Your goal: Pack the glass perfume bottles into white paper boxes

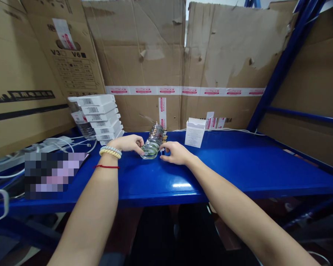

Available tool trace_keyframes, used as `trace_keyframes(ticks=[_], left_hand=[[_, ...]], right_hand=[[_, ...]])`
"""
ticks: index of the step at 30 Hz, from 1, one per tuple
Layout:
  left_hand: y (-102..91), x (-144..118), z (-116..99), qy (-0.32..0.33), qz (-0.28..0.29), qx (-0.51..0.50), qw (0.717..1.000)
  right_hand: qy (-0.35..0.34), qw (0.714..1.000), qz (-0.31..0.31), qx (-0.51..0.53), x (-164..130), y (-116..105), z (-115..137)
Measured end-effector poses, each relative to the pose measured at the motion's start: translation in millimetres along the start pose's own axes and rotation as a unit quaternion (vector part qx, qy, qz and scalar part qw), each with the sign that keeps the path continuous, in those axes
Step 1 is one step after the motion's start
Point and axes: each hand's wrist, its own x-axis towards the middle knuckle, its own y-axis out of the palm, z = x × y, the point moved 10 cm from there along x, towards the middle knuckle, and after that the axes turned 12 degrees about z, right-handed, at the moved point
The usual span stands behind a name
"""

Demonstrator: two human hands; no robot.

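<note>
A row of glass bottles [156, 136] runs back across the blue tabletop, with gold-coloured parts along its right side. Thumb and fingers of my left hand [130, 143] rest on the left side of the nearest glass bottle [149, 152], which is clear with a greenish tint. On the row's right, my right hand [175, 152] is closed in a pinch around a small clear piece [162, 151] close to that bottle. Its exact kind is too small to make out. Behind the right hand stands a white printed box [194, 133], its top flap raised.
Stacked white boxes [104, 116] with barcodes stand at the left, beside clear plastic packaging [83, 123]. White cables and a power strip [52, 144] lie near a blurred flat object [55, 173]. Cardboard [144, 66] walls the back; a blue post [283, 62] rises right.
</note>
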Motion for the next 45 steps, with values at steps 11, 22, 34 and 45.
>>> trace_keyframes(ticks=[11, 22, 34, 45], left_hand=[[-2.9, -1, -2, -0.008, -0.014, 0.03, 0.999], [4.5, -3, -12, -0.016, -0.002, 0.045, 0.999], [6.6, 2, -22, 0.004, -0.025, 0.064, 0.998], [13.0, 8, -37, 0.026, -0.047, 0.071, 0.996]], right_hand=[[0.032, 0.999, -0.026, 0.005, -1, -4, -13], [0.042, 0.997, -0.029, 0.052, 0, 1, -17], [0.115, 0.99, 0.025, 0.079, -9, -16, -37], [0.25, 0.964, -0.086, 0.002, -26, -42, -77]])
